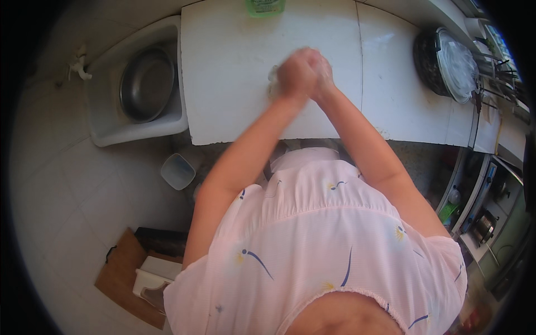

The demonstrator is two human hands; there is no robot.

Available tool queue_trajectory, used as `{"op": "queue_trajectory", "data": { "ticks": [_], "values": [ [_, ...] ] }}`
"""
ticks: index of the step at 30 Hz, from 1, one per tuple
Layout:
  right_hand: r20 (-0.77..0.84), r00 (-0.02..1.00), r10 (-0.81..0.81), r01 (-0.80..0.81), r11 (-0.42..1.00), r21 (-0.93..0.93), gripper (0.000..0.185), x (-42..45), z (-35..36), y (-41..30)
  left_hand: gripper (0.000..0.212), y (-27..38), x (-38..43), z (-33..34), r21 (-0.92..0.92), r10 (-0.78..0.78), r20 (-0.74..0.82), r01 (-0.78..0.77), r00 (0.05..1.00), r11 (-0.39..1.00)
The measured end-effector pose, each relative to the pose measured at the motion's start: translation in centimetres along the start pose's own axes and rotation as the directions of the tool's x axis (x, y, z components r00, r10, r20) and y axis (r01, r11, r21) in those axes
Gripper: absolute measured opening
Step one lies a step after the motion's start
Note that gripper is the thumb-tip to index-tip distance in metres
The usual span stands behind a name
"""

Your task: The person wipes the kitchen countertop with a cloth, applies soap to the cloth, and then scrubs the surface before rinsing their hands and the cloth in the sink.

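Observation:
My left hand and my right hand are pressed together above the white countertop. Both are blurred, and their fingers overlap at the far end. Whether anything lies between the palms is hidden. A pale, translucent thing shows at the outer side of my left hand, mostly covered by it; its kind is unclear. Farther back, at the top edge of the view, stands a green translucent bottle that bears writing.
To the left, a white sink holds a metal basin, with a white tap on the wall. A dark round pot carries a plastic-covered lid at right. A plastic tub sits below the counter.

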State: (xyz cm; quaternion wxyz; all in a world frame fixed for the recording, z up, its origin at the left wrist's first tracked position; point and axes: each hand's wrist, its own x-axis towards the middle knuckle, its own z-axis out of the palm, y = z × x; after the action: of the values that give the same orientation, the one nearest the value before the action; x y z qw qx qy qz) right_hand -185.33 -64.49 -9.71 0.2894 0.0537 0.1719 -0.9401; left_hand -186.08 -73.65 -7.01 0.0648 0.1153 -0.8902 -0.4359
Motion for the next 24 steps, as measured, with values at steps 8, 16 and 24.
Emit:
{"op": "queue_trajectory", "data": {
  "ticks": [8,16,24],
  "values": [
    [-0.488,0.869,-0.083,-0.314,0.669,-0.673,0.037,-0.7,2.1,0.5,0.024,-6.2,1.8,0.8,-0.179,-0.262,0.087,0.274,0.961,0.945],
    [-0.173,0.943,-0.283,0.096,0.733,-0.673,0.026,-0.4,4.7,0.0,0.036,-7.0,1.5,-2.0,-0.607,-0.237,0.785,0.787,0.572,-0.109],
    [0.383,0.697,0.606,-0.666,0.745,0.033,0.048,-0.3,2.0,-2.9,0.022,-5.4,-0.1,-3.4,-0.546,0.266,0.788,0.83,0.556,-0.117]
  ]
}}
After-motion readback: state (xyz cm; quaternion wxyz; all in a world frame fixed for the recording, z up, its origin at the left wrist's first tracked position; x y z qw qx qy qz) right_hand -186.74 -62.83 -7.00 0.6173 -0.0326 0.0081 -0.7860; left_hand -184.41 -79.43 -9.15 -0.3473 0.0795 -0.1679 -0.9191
